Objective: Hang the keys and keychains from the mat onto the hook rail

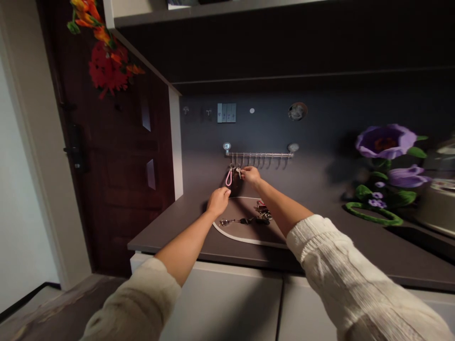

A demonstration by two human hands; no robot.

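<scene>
R hand (251,175) pinching keys (239,173); L hand (218,202) nr pink strap (229,178), can't tell grip. Snag on rail (263,155) cd drop 'em!

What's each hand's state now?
Left hand: fingers curled just below the pink loop strap; grip unclear.
Right hand: fingertips closed on a key below the hook rail.

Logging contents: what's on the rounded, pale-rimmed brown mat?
The mat bears silvery metal keys, black pieces and something red; the right forearm hides its right part.
</scene>
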